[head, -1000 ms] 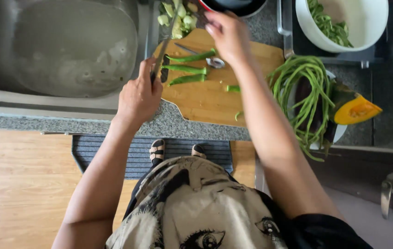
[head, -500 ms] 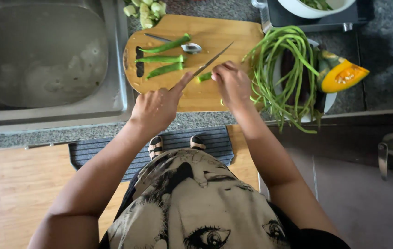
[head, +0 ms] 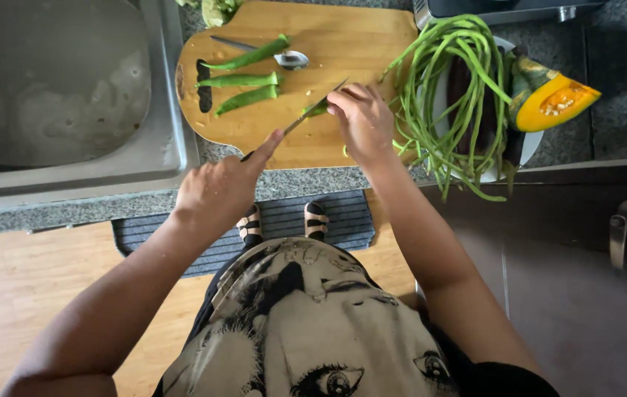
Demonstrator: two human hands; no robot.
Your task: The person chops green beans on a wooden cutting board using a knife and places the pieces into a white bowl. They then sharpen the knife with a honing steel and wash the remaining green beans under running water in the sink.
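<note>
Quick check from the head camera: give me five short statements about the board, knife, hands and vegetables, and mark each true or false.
1. The left hand holds a knife. True.
2. The right hand rests in the sink. False: it pins a green vegetable piece on the cutting board.
3. Three whole okra pods lie on the board's left part. True.
4. The pumpkin wedge sits on the board. False: it lies on the plate to the right, beside the long beans.
5. A spoon lies on the board. True.
</note>
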